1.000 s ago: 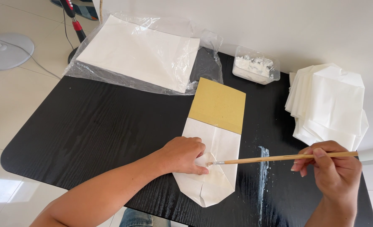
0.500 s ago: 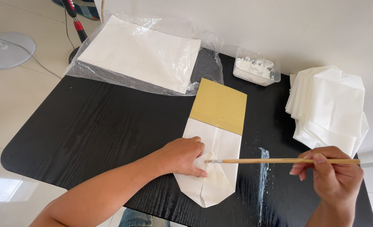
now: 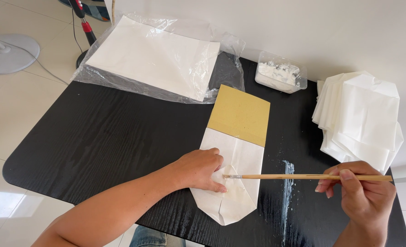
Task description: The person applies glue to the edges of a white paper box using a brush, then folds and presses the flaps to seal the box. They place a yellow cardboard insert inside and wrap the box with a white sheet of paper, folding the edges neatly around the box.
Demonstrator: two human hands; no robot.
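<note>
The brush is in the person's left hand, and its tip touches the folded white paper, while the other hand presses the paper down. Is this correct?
Not quite. The head view shows the brush in the right hand; the left hand presses down the folded white paper. The tip does touch that paper.

The right hand (image 3: 366, 192) now sits lower and draws the brush (image 3: 303, 176) level; its tip lies just beside the left hand's (image 3: 202, 168) fingertips on the folded paper (image 3: 239, 183).
</note>
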